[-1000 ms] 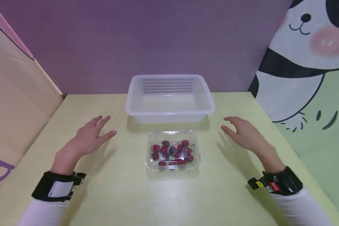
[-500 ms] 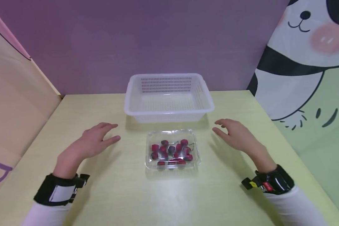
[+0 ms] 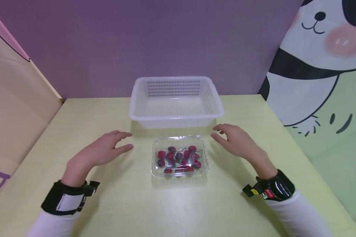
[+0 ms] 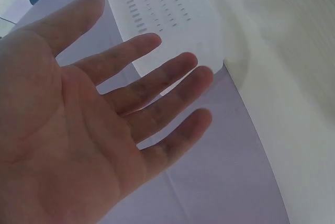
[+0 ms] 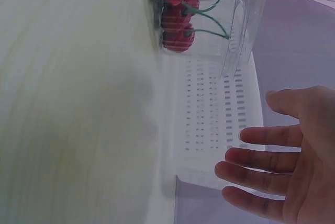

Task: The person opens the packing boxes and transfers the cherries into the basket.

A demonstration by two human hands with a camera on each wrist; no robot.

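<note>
A clear plastic clamshell box point(image 3: 180, 141) lies with its lid down in the middle of the table, with several dark red cherries point(image 3: 169, 156) inside. Green stems show through its wall in the right wrist view. My left hand point(image 3: 102, 149) hovers left of the box, fingers extended and thumb apart, holding nothing. On the other side my right hand point(image 3: 235, 141) hovers close to the box's right end, its fingers slightly bent and its palm bare. Just behind the box stands a white plastic basket point(image 3: 176, 123) with slotted walls, nothing inside it.
The pale wooden table point(image 3: 178, 210) ends at a purple wall point(image 3: 166, 39) right behind the basket. A beige panel point(image 3: 14, 98) borders the left, and a panel with a panda drawing point(image 3: 305, 95) borders the right.
Both hands have moved inward toward the clamshell box, the right one farther than the left. The box and basket have stayed in place.
</note>
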